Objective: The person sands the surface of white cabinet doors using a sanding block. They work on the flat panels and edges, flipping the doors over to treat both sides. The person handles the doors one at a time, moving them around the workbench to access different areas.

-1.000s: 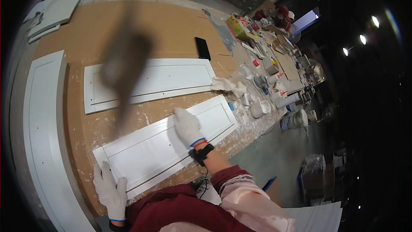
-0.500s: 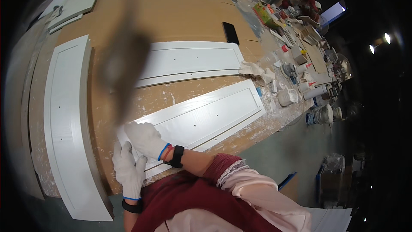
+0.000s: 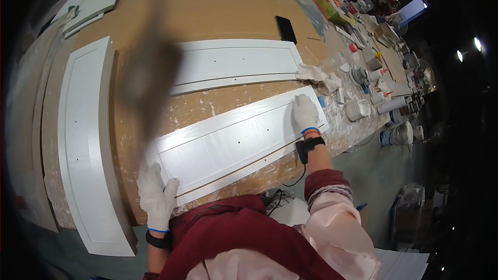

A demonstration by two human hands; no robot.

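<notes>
A long white panel (image 3: 223, 148) with a grooved border and small dark holes lies slantwise on the table before me. My left hand (image 3: 155, 197), in a white knit glove, grips its left end near the close corner, thumb over the top. At the panel's far right end, my gloved right hand (image 3: 306, 112) presses down with its fingers curled in; whatever they may hold is hidden. A second white panel (image 3: 238, 62) lies beyond, and a third, curved white panel (image 3: 83, 150) stretches along the left side.
A dark blurred shape (image 3: 150, 78) blocks part of the upper left view. Brown board (image 3: 223, 10) covers the paint-spotted table. A phone (image 3: 286, 29), a crumpled cloth (image 3: 319, 78), a white tub (image 3: 358, 109) and several bottles sit toward the right; buckets (image 3: 402, 135) stand beyond the edge.
My right hand has swept from the panel's left end, beside my left hand, across to its right end. My left hand keeps its place. The view has shifted slightly.
</notes>
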